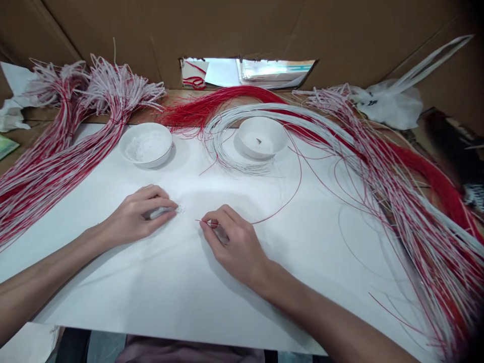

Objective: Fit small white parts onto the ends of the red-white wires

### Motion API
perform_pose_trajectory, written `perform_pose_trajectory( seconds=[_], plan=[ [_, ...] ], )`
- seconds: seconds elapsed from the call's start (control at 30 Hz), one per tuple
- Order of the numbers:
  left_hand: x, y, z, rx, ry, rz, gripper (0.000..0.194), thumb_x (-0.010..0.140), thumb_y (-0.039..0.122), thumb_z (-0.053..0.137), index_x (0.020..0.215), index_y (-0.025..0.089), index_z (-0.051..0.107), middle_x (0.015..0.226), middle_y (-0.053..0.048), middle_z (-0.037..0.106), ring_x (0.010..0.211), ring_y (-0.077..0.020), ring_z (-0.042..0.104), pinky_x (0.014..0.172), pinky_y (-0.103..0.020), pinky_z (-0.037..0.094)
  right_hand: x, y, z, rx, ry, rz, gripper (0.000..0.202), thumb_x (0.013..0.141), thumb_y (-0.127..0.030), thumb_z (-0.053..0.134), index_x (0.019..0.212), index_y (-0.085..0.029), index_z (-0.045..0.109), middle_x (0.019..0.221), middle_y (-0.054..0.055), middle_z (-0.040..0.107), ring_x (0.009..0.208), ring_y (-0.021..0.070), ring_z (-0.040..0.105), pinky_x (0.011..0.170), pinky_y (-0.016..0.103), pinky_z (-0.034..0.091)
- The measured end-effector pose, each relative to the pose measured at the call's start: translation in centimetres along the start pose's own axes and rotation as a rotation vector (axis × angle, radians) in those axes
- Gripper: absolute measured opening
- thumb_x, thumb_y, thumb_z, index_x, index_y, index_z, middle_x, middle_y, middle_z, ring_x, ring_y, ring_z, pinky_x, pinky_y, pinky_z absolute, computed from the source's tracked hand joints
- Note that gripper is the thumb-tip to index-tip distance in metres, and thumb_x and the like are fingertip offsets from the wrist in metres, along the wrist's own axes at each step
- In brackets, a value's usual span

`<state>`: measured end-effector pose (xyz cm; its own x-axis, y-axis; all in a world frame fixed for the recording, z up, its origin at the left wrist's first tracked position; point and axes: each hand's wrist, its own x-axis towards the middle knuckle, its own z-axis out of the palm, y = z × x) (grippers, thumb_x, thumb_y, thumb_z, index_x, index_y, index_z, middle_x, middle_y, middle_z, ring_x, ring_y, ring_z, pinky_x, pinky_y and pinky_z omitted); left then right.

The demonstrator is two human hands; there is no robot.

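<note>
My right hand (236, 244) pinches a thin red wire (278, 216) between thumb and forefinger. Its short end sticks out to the left of the fingertips, and the rest curves away to the back right. To the left, my left hand (145, 212) rests on the white board with thumb and forefinger brought together beside a small cluster of tiny white pieces (181, 208). What lies between those fingertips is too small to tell. Behind that hand stands a white bowl (166, 157) with more tiny white pieces in it.
A second white bowl (282, 142) holds a small dark bit. White wires (223, 121) curl around it, with red wires (234, 93) behind. Red-and-white bundles lie at the left (86, 146) and right (393, 186). A cardboard wall (151, 30) with a slot closes the back.
</note>
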<state>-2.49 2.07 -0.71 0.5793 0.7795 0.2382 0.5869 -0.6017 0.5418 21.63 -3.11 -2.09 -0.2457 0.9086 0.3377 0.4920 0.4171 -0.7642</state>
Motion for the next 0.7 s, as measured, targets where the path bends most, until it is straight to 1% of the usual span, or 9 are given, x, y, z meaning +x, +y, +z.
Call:
perform_pose_trajectory(
  seconds=[0.07,0.2,0.37,0.43,0.5,0.6,0.7],
  plan=[
    [0.0,0.0,0.1,-0.017,0.009,-0.009,0.018,0.087,0.023,0.064,0.102,0.024,0.074,0.092,-0.006,0.066,0.081,-0.0156,0.061,0.063,-0.024,0.047,0.1,-0.1,-0.1,0.000,0.003,-0.005,0.008,0.092,-0.015,0.052,0.088,-0.017,0.060,0.081,0.001,0.058,0.061,0.0081,0.051,0.058,0.022,0.045],
    [0.2,0.0,0.3,-0.029,0.034,-0.005,0.014,0.088,0.025,0.063,0.095,0.025,0.076,0.089,-0.005,0.068,0.082,-0.0165,0.062,0.073,-0.028,0.049,0.2,-0.3,-0.2,-0.004,0.010,-0.018,0.009,0.092,-0.014,0.053,0.088,-0.018,0.060,0.080,0.001,0.058,0.063,0.0085,0.052,0.060,0.022,0.047],
    [0.3,0.3,0.3,-0.056,-0.002,-0.012,0.016,0.091,0.019,0.057,0.094,0.021,0.073,0.091,-0.005,0.069,0.087,-0.0176,0.062,0.080,-0.030,0.048,0.2,-0.3,-0.1,0.003,0.025,-0.056,0.008,0.092,-0.013,0.053,0.089,-0.017,0.060,0.078,0.001,0.056,0.065,0.0085,0.054,0.060,0.022,0.047],
    [0.1,0.7,0.2,-0.110,-0.005,-0.061,0.015,0.091,0.019,0.056,0.095,0.021,0.071,0.092,-0.004,0.070,0.087,-0.0173,0.063,0.080,-0.029,0.048,0.2,-0.3,-0.1,0.010,0.043,-0.078,0.008,0.092,-0.013,0.053,0.088,-0.017,0.059,0.077,0.001,0.057,0.066,0.0088,0.054,0.059,0.022,0.047],
    [-0.1,1.4,0.2,-0.202,0.008,-0.153,0.013,0.091,0.021,0.058,0.096,0.021,0.069,0.092,-0.003,0.071,0.085,-0.0161,0.064,0.078,-0.027,0.049,0.1,-0.3,-0.1,0.013,0.062,-0.104,0.009,0.092,-0.014,0.052,0.088,-0.018,0.059,0.076,0.001,0.058,0.067,0.0092,0.055,0.058,0.022,0.046],
    [-0.3,2.6,0.5,-0.395,0.050,-0.279,0.008,0.088,0.024,0.064,0.093,0.023,0.071,0.090,-0.001,0.072,0.081,-0.0143,0.066,0.073,-0.023,0.051,0.0,-0.5,-0.2,0.023,0.072,-0.144,0.008,0.091,-0.014,0.053,0.088,-0.018,0.058,0.077,0.001,0.061,0.066,0.0096,0.055,0.055,0.023,0.045],
    [-0.3,3.5,1.0,-0.594,0.071,-0.365,0.006,0.085,0.025,0.069,0.088,0.022,0.073,0.089,-0.002,0.072,0.081,-0.0149,0.067,0.072,-0.023,0.053,0.0,-0.8,-0.4,0.062,0.079,-0.162,0.008,0.090,-0.013,0.053,0.088,-0.019,0.057,0.078,0.001,0.064,0.065,0.0093,0.056,0.055,0.023,0.046]
  ],
)
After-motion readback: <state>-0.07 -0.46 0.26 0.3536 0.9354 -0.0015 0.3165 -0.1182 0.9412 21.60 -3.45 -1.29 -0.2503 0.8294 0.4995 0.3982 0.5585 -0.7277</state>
